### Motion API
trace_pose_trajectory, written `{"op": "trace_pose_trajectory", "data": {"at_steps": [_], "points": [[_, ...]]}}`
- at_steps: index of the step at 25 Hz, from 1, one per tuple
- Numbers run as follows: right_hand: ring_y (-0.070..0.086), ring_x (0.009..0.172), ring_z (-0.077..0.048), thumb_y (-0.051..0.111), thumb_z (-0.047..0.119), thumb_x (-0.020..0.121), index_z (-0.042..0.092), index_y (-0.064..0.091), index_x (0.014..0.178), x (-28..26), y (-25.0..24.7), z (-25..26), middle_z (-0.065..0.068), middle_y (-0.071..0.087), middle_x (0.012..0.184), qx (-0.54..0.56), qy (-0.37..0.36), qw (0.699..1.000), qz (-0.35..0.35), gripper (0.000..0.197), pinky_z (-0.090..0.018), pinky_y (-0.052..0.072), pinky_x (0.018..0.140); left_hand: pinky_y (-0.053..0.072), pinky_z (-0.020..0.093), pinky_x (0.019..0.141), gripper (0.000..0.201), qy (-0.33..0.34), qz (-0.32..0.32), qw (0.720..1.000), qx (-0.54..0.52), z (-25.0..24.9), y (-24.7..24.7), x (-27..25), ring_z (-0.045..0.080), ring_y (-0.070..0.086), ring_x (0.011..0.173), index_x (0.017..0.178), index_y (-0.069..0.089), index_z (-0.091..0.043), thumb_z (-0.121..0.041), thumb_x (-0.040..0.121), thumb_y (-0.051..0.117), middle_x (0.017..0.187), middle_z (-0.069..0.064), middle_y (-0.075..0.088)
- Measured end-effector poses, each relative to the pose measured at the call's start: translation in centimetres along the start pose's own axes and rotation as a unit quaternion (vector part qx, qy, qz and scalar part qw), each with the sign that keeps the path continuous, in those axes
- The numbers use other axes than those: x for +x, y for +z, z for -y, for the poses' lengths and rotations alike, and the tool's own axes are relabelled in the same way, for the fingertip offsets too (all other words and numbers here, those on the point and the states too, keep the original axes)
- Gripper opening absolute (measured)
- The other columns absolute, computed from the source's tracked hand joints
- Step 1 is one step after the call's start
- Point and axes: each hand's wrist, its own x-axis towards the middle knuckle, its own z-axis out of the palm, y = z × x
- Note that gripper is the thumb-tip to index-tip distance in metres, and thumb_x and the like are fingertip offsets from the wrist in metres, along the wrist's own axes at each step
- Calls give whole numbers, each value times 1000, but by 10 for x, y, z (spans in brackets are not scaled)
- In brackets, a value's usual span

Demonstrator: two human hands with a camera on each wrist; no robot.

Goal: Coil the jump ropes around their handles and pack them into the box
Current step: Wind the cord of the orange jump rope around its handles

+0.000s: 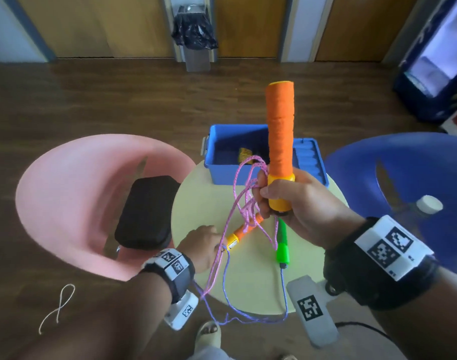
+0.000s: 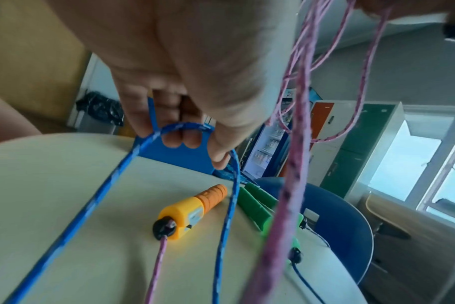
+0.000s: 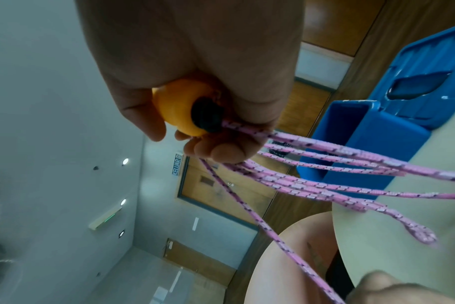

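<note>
We grip one orange handle (image 1: 280, 141) upright in our right hand (image 1: 297, 203), pink rope (image 1: 244, 203) loops gathered in the same fingers above the round table (image 1: 196, 201). Our left hand (image 2: 195, 67) pinches the blue rope (image 2: 99, 197) beside the second orange handle (image 2: 192, 209); the blue box (image 1: 310, 162) sits open behind.

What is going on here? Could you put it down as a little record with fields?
Right hand: grips the raised orange handle upright, pink rope loops gathered in its fingers
Left hand: pinches the blue rope
Table: second orange handle, green handles
Blue box: open, behind the handles
Packing: ropes not yet in the box
</note>
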Motion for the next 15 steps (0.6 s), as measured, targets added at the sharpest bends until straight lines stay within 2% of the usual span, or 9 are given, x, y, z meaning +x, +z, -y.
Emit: {"op": "trace_pose_trajectory", "data": {"at_steps": [2, 4, 6, 7, 9, 11, 13, 15], "points": [[45, 62, -28, 60, 6, 65, 10, 60, 74, 4, 8, -2, -20, 50, 77, 9, 1, 1000, -27, 10, -37, 37, 59, 46, 32, 81, 17, -11, -34, 998, -47, 4, 3, 24, 25, 55, 95, 101, 72, -27, -32, 92, 57, 98, 2, 57], [45, 62, -28, 60, 6, 65, 9, 59, 74, 5, 14, -5, -19, 50, 78, 11, -6, 999, -53, 10, -35, 38, 58, 46, 26, 71, 24, -71, -28, 991, -115, 5, 5, 43, 24, 59, 82, 97, 71, -23, -41, 87, 58, 87, 0, 64], [46, 61, -28, 61, 7, 64, 8, 59, 74, 4, 17, -10, -19, 51, 76, 7, -8, 996, -94, 10, -34, 39, 57, 52, 25, 70, 26, -129, -11, 970, -207, 5, 11, 59, 26, 64, 76, 90, 70, -18, -42, 83, 59, 76, -1, 69], [47, 61, -28, 61, 7, 64, 8, 59, 74, 2, 17, -12, -20, 51, 75, 2, -7, 994, -107, 10, -35, 38, 57, 56, 28, 72, 24, -147, -16, 960, -239, 7, 15, 65, 27, 66, 76, 88, 70, -18, -39, 82, 59, 74, -1, 71], [47, 62, -29, 62, 9, 65, 12, 61, 72, -3, 17, -17, -20, 53, 73, -2, -4, 991, -132, 8, -38, 36, 61, 56, 30, 74, 18, -147, -21, 959, -239, 10, 23, 76, 27, 67, 81, 92, 72, -25, -33, 83, 58, 84, -1, 74], [49, 62, -29, 63, 10, 66, 18, 63, 69, -8, 15, -21, -17, 55, 69, -4, 2, 988, -155, 8, -40, 35, 63, 53, 28, 75, 24, -131, -7, 968, -214, 10, 26, 84, 25, 66, 88, 108, 70, -31, -31, 86, 59, 98, -2, 73], [49, 63, -29, 63, 10, 67, 18, 63, 68, -12, 14, -24, -14, 56, 68, -3, 4, 986, -169, 8, -42, 35, 64, 52, 27, 75, 37, -87, 28, 979, -180, 11, 28, 88, 24, 67, 88, 120, 62, -32, -35, 83, 67, 102, -3, 71], [49, 63, -29, 64, 11, 66, 15, 62, 70, -13, 13, -25, -15, 56, 68, -6, 4, 983, -185, 6, -43, 34, 65, 51, 29, 78, 56, -53, 73, 990, -108, 13, 31, 89, 25, 66, 95, 131, 50, -32, -34, 79, 71, 109, -3, 70]]}}
